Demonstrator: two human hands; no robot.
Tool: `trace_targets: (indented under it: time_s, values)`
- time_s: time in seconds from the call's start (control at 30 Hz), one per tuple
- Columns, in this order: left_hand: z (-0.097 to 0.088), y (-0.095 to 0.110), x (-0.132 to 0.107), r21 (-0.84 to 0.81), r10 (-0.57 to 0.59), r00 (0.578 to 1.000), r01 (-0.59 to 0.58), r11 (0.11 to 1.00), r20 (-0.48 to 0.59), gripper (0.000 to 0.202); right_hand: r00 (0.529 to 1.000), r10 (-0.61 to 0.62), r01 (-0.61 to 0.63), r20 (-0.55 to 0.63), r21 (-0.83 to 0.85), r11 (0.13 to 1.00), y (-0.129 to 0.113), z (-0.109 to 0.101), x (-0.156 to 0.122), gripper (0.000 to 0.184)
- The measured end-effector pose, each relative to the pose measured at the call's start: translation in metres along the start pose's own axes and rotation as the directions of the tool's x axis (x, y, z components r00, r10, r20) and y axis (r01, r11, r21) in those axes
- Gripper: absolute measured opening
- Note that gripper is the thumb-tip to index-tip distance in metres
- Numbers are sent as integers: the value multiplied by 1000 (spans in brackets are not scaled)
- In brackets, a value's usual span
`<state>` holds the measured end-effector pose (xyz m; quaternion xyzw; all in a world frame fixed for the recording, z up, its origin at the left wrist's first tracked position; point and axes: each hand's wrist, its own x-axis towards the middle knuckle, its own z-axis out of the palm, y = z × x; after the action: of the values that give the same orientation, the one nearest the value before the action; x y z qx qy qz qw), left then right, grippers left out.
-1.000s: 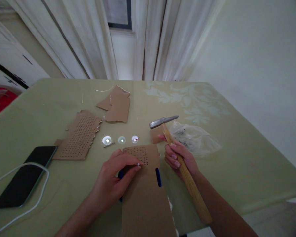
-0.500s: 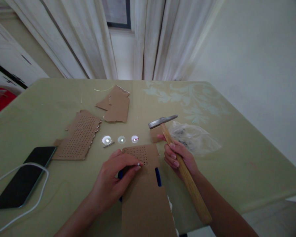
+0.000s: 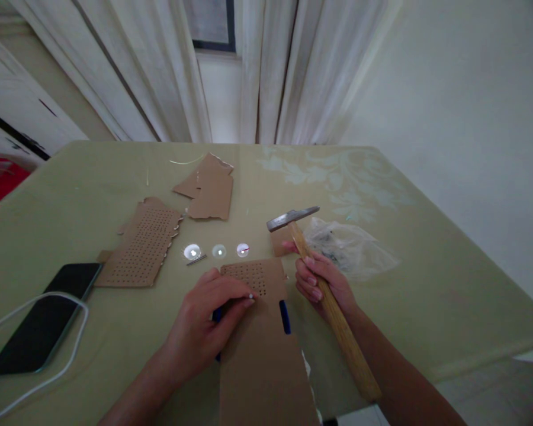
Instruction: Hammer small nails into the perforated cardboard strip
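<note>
Head view: hardly anything has moved, so our work seems paused, our left grip (image 3: 204,313) pinching a small pin (image 3: 251,296) over the holed cardboard (image 3: 260,367), our right grip (image 3: 336,285) closed around the hammer (image 3: 337,316) beside it

The hammer (image 3: 337,319) has a handle (image 3: 354,358) of bare wood, smooth with some grain showing, and a head (image 3: 288,220) of grey metal with a dull shine. The nail (image 3: 250,296) looks like pale metal too, though it's too small for me to be sure. The long strip (image 3: 260,370) is matt brown cardboard, as are the holed panel (image 3: 137,251) and the scraps (image 3: 213,195), rough where torn. I see a glossy, dark phone (image 3: 35,331), a cable (image 3: 48,293) in white plastic, a crinkled clear plastic bag (image 3: 364,254), a smooth, faintly shiny tablecloth (image 3: 426,284) and cloth curtains (image 3: 160,71).
</note>
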<state>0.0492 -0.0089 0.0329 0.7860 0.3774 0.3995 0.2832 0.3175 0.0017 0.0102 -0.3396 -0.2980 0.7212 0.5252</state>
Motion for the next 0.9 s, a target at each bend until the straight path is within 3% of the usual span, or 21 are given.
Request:
trace_targets:
  time_s: [0.13,0.33,0.47,0.6,0.67,0.9]
  values:
    - [2,-2,-4,48,48,999,-48,998,5,15,1000,-12,14,27,-70,997,-6,-1,-1,35]
    - [6,-3,-2,89,70,998,-71,993,9,14,995,19,29,100,-456,889,-31,9,-27,39]
    - [5,-2,2,102,72,997,-73,992,14,16,992,123,-82,10,-691,718,-59,22,-66,42]
    - [6,-2,4,113,110,994,-109,988,4,19,999,30,-1,10,-931,365,-86,37,-95,33]
    - [7,-3,3,116,118,993,-119,986,14,18,998,19,47,53,-969,245,-94,45,-101,26]
    - [12,-8,0,136,133,991,-135,981,19,18,993,15,110,113,-984,142,-99,71,-107,27]
